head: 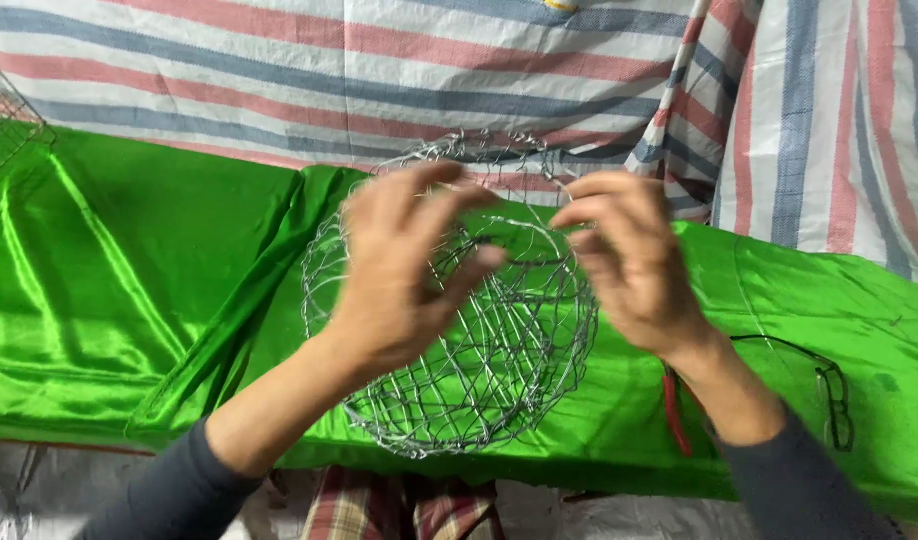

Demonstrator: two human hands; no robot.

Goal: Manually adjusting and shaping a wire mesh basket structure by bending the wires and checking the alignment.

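A round ball-shaped frame of silver wire mesh (pixel 499 370) rests on shiny green cloth (pixel 129 270) in front of me. My left hand (pixel 404 265) lies over its upper left side, fingers curled onto the wire. My right hand (pixel 629 255) is at the upper right rim, with fingertips pinched on a strand of wire near the top. Both wrists wear dark grey sleeves. The parts of the mesh behind my hands are hidden.
Red-handled pliers (pixel 674 410) lie on the cloth under my right wrist, and a pair of spectacles (pixel 829 390) sits further right. A striped red, blue and white tarpaulin (pixel 379 70) hangs behind. Another wire frame (pixel 4 120) shows at the far left edge.
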